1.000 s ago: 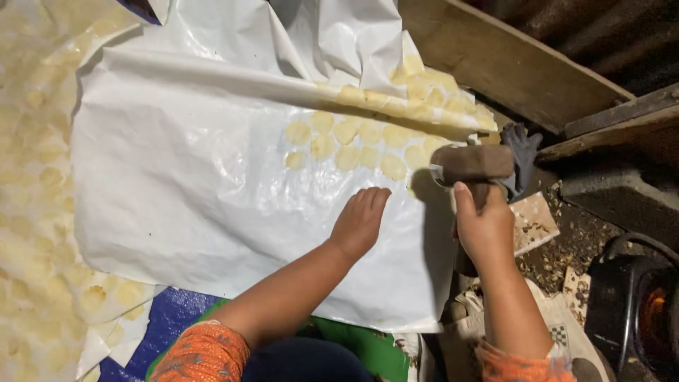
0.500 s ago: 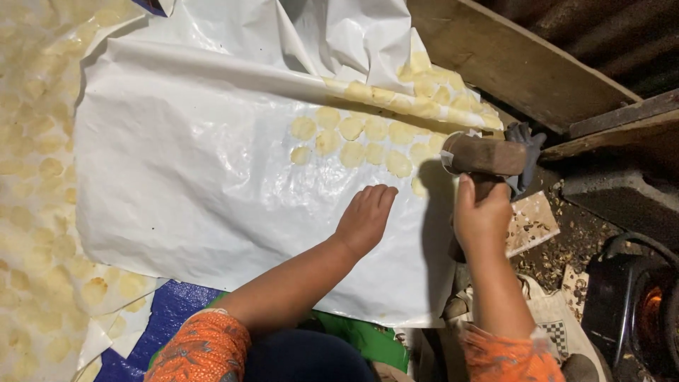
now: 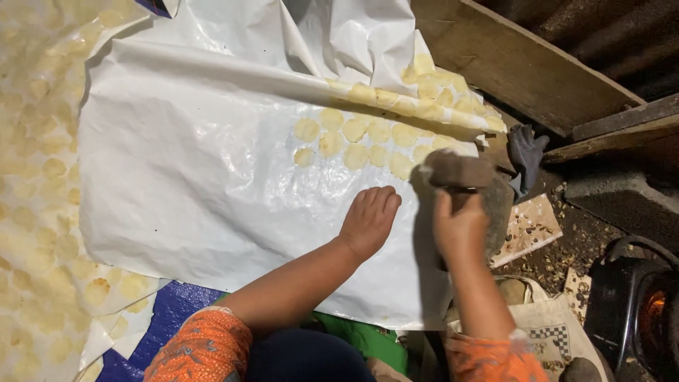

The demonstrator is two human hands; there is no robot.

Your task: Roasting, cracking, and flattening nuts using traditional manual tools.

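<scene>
Right hand fingers are gripping the mallet handle, head raised just beyond them; left hand lying open, pinning the plastic sheet — keeping those fingers clear of the flattened discs ahead seems wise.

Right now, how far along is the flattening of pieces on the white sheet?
Done: a patch of flattened yellow discs lies at the white sheet's far right. In hand: the right hand grips a mallet; the left hand presses the sheet. Left: most of the sheet is bare.
</scene>
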